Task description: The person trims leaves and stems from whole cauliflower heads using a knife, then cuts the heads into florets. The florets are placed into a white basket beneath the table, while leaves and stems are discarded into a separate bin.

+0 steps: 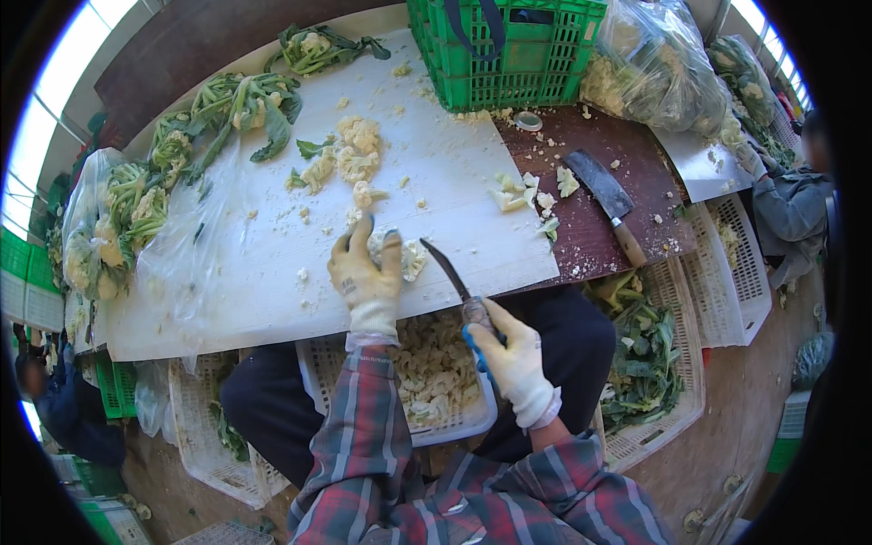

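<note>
My left hand [364, 272], in a pale work glove with blue fingertips, is over the front of the white tabletop [272, 272]. Its thumb and forefinger are apart. A cut cauliflower piece [414, 260] shows behind and beside the thumb; whether the hand grips it is hidden. In my gloved right hand [511, 351] is a curved knife [446, 264], its dark blade angled up and left toward that piece. Just beyond the left fingers sits a small floret [364, 194], with larger cauliflower chunks [357, 146] farther up. Below the table edge, a white crate [487, 409] holds cut florets [436, 381].
A cleaver [599, 187] rests on the brown board at right. Behind it stand a green crate [504, 75] and bagged cauliflower [657, 75]. Leafy cauliflower heads [252, 102] line the left side. Leaves [640, 354] fill a crate near my right knee. Another person [790, 197] works at far right.
</note>
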### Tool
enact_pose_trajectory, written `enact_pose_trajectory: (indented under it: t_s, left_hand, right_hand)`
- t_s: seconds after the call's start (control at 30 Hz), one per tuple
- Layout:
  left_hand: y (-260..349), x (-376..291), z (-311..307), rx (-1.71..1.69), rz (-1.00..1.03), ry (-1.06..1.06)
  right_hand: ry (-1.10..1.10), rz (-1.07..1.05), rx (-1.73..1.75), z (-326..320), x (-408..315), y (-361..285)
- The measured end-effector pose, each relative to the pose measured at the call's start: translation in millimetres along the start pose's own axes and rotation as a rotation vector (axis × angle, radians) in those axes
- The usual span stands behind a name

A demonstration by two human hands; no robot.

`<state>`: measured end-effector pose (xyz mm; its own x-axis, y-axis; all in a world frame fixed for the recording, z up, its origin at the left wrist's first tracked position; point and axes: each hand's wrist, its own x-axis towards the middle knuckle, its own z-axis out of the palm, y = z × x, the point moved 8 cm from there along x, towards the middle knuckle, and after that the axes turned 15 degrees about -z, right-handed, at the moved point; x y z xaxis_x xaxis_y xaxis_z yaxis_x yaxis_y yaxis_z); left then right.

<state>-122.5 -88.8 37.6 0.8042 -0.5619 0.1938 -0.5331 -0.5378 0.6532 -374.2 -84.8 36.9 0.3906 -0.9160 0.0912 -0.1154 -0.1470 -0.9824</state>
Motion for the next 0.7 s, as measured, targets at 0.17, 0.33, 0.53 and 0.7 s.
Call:
enact_pose_trajectory:
  t_s: [0.17,0.33,0.53,0.7]
  left_hand:
    - [28,-12,43,0.430,0.313,-0.553]
    - [21,21,-4,0.246,0.120,-0.819]
    - [0,113,40,0.118,0.271,-0.126]
    - [-19,51,41,-0.024,0.251,-0.489]
  right_hand:
    - [0.159,0.137,0.239,-8,18,14]
    - [0.173,0.318,0.450,-8,10,19]
    - [0.160,0.359,0.481,-3,11,23]
    - [0.157,0.389,0.473,-7,7,26]
